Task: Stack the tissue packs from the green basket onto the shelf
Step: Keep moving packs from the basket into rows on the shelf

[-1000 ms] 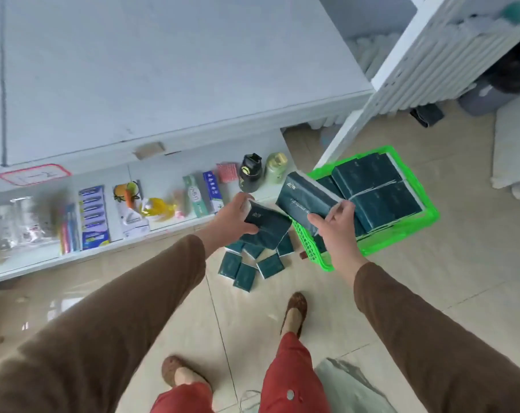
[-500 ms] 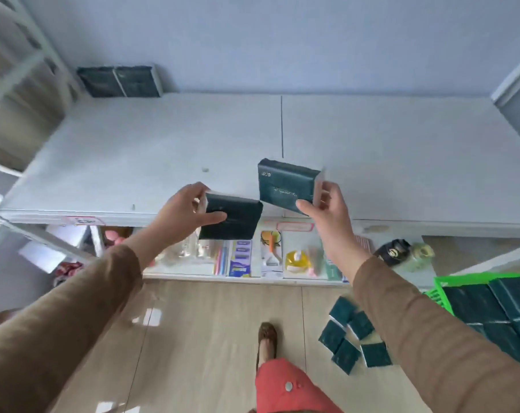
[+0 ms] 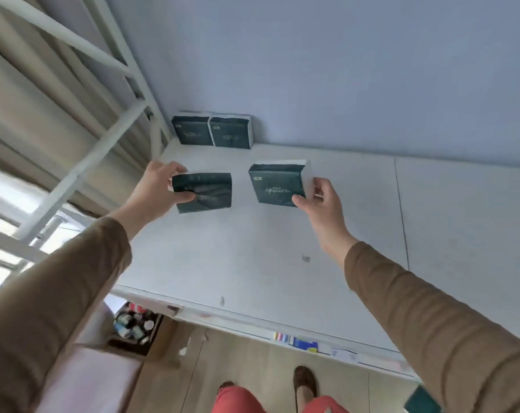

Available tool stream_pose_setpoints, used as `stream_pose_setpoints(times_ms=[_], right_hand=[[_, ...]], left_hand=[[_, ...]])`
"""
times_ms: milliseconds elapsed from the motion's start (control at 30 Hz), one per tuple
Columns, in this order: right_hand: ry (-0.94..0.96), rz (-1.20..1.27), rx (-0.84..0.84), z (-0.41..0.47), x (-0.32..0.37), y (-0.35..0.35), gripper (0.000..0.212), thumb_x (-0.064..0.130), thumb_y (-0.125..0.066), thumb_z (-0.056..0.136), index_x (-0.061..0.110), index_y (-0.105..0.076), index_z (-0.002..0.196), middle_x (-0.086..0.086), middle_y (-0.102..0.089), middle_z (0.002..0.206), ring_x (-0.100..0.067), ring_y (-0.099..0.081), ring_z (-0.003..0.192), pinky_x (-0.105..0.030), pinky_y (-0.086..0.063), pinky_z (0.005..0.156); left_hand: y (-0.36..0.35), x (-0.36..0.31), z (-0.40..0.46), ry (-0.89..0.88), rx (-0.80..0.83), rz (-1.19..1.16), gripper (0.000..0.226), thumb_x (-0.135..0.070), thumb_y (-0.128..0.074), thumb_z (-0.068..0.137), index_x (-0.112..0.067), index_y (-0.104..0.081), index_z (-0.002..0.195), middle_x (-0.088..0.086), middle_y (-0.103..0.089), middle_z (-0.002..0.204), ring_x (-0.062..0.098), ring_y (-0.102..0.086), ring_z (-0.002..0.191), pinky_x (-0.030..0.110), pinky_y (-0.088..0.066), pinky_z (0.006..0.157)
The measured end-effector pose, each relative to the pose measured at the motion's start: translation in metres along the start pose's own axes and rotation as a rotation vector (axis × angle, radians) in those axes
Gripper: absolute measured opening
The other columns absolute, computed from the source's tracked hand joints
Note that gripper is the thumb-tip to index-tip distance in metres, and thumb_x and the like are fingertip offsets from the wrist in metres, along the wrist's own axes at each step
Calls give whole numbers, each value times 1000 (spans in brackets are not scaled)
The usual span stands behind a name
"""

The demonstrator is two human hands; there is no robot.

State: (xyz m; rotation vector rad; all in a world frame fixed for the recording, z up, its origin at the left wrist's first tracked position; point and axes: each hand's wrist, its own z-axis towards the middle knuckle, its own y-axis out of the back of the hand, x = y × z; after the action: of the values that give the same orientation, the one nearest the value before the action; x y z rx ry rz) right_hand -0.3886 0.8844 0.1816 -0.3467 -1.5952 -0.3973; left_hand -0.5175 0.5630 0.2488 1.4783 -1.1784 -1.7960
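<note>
Each hand grips one pack above the shelf [image 3: 282, 248]: left hand [image 3: 158, 189], right hand [image 3: 321, 201]; the stack [image 3: 212, 131] lies beyond, nearer the left.

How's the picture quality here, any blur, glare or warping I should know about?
Head view: wide-angle warping bends the shelf top edges and white frame; bright window glare lower left; the tissue packs look soft, print barely legible; light is even and diffuse, with only faint shadows.
</note>
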Motion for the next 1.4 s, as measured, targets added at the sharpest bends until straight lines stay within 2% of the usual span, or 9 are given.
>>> stream_pose_setpoints(times_ms=[267, 433, 633, 933, 1033, 1133, 1233, 1300, 1400], right_hand=[[-29, -121, -79, 85, -5, -116, 36, 16, -76, 82, 13, -57, 112, -8, -69, 106, -26, -66, 94, -44, -54, 89], [-83, -223, -107, 124, -15, -161, 36, 16, -74, 84, 14, -53, 114, -8, -68, 108, -29, -66, 97, -46, -53, 90], [-94, -433, -127, 153, -21, -191, 27, 12, -69, 89, 7, -52, 109, -19, -65, 104, -34, -64, 94, -42, -52, 83], [-162, -588, -231, 174, -13, -219, 28, 10, -60, 95, 6, -54, 122, -15, -59, 120, -31, -61, 109, -45, -51, 95], [-181, -569, -241, 169, -10, -221, 39, 10, -60, 96, 7, -50, 134, -14, -55, 128, -30, -59, 115, -43, -50, 99], [-186, -570, -235, 151, -6, -210, 56, 10, -58, 97, 10, -37, 149, -13, -46, 141, -28, -52, 125, -41, -44, 107], [-130, -692, -207, 118, -2, -181, 56, 12, -57, 96, 13, -39, 149, -10, -45, 140, -27, -48, 126, -40, -43, 107], [-71, -794, -187, 88, 1, -153, 52, 15, -58, 95, 14, -43, 145, -9, -47, 138, -27, -46, 126, -38, -42, 105], [-27, -975, -196, 34, 3, -100, 50, 20, -59, 93, 17, -47, 142, -7, -49, 137, -28, -45, 124, -38, -41, 103]], left_hand=[[14, 91, 136, -30, -14, -4, 36, -26, -82, 77, -29, -59, 105, -1, -58, 105, 18, -56, 90, 29, -43, 79], [12, 123, 196, -94, 61, -56, 33, -23, -81, 78, -34, -57, 98, -3, -58, 101, 10, -57, 85, 16, -38, 68], [4, 132, 239, -244, 39, -56, 33, -22, -79, 80, -28, -59, 104, -7, -43, 106, 10, -48, 93, 24, -40, 86], [-10, 127, 255, -264, -34, -70, 41, -18, -79, 79, -25, -48, 105, -8, -43, 111, 12, -51, 99, 25, -43, 87], [-11, 124, 253, -249, -77, -46, 45, -16, -81, 77, -19, -50, 109, -4, -36, 117, 11, -44, 102, 21, -36, 93], [-11, 114, 234, -282, -182, 104, 58, -21, -81, 76, -16, -49, 123, 7, -40, 123, 24, -40, 112, 33, -40, 98], [-16, 87, 201, -382, -250, 141, 61, -23, -76, 78, -19, -44, 130, 8, -43, 125, 29, -39, 116, 42, -41, 100], [-29, 58, 174, -477, -215, 120, 55, -22, -73, 81, -17, -47, 129, 6, -48, 122, 27, -42, 112, 40, -41, 99], [-65, 7, 125, -581, -11, 100, 47, -24, -68, 87, -13, -53, 130, 6, -55, 123, 28, -47, 116, 40, -43, 99]])
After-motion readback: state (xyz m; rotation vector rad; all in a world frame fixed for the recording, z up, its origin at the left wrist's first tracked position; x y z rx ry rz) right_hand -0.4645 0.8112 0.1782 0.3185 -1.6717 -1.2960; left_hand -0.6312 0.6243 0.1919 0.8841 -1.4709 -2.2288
